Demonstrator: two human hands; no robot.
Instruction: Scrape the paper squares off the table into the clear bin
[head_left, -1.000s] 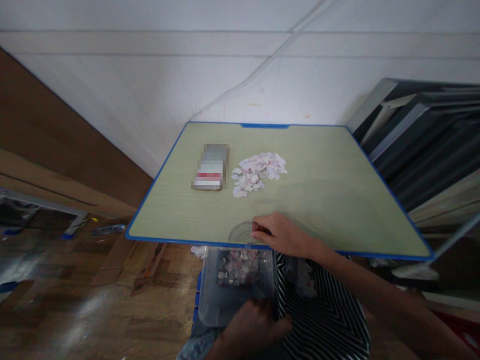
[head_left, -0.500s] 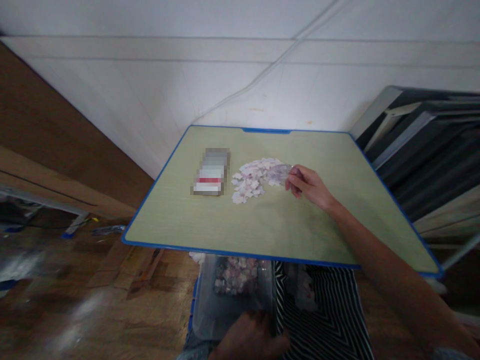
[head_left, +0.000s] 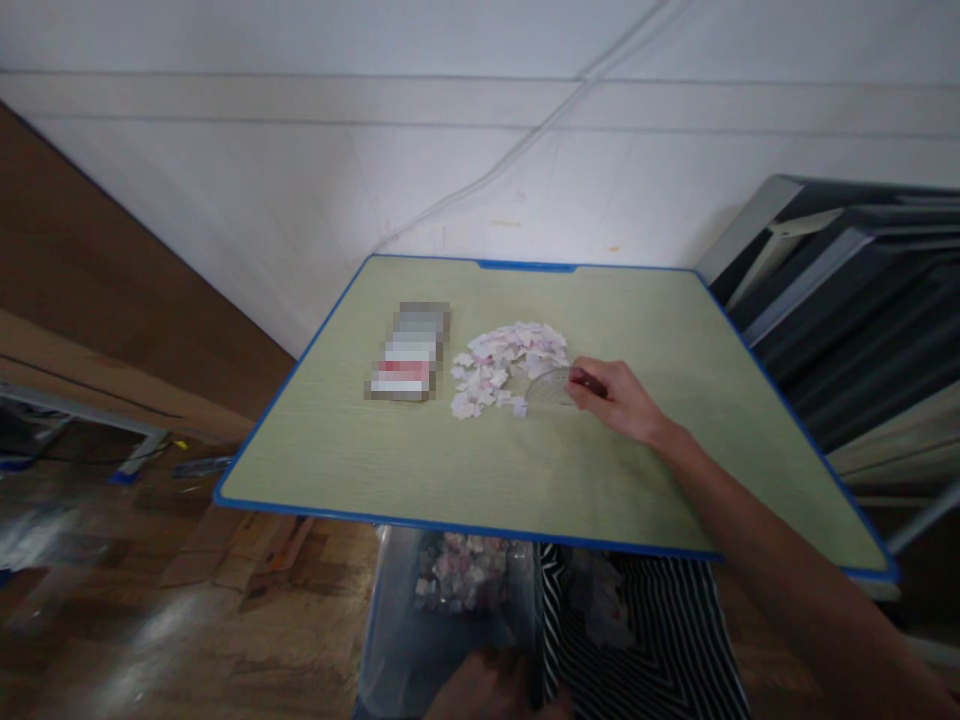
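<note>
Down at the bottom edge, the left hand (head_left: 484, 687) is dim and cut off by the near end of a plastic tub (head_left: 431, 640), so I honestly can't tell if it's open or closed. The blocky item (head_left: 409, 352) is pixelated out. Right hand (head_left: 582, 382)'s pinching a clear protractor (head_left: 547, 386), which pokes out leftward just beside the paper scraps (head_left: 514, 345) on the surface (head_left: 450, 470).

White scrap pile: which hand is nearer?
Right: the right hand is just right of the pile, holding a clear half-round piece; the left hand is well below it, by the clear bin.
</note>
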